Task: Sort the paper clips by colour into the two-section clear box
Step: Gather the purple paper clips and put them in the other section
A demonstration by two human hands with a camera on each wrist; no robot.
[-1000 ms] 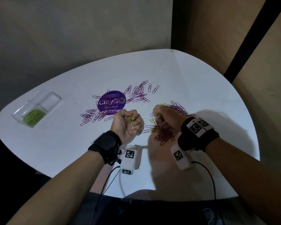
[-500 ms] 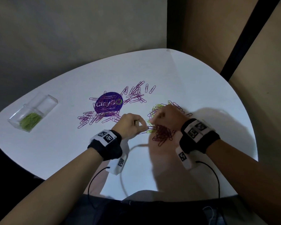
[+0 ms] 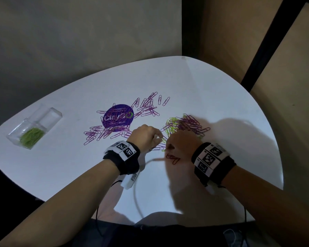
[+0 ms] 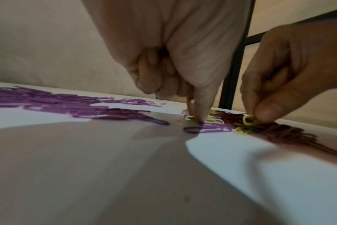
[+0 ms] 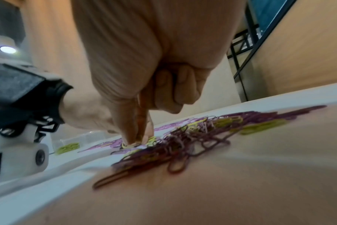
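Note:
Purple paper clips [image 3: 103,133] lie scattered round a purple sticker [image 3: 118,117]. A mixed pile of green and purple clips [image 3: 183,123] lies at centre right. My left hand [image 4: 196,120] pinches a green clip [image 4: 190,118] at the pile's near edge, and its curled fingers hold more green clips [image 4: 135,74]. My right hand [image 5: 135,141] pinches another green clip [image 5: 129,144] in the same pile; the two hands [image 3: 160,139] almost touch. The clear two-section box [image 3: 51,114] stands at far left, with green clips [image 3: 31,136] in its near section.
The white rounded table [image 3: 212,97] ends close behind the hands, with walls and a dark post [image 3: 260,50] beyond. Wrist camera cables [image 3: 137,198] trail over the near edge. The left wrist camera [image 5: 19,152] sits low beside the pile.
My left hand turned over from a raised fist with green clips and reached down to the pile beside my right hand. The right hand stayed on the pile.

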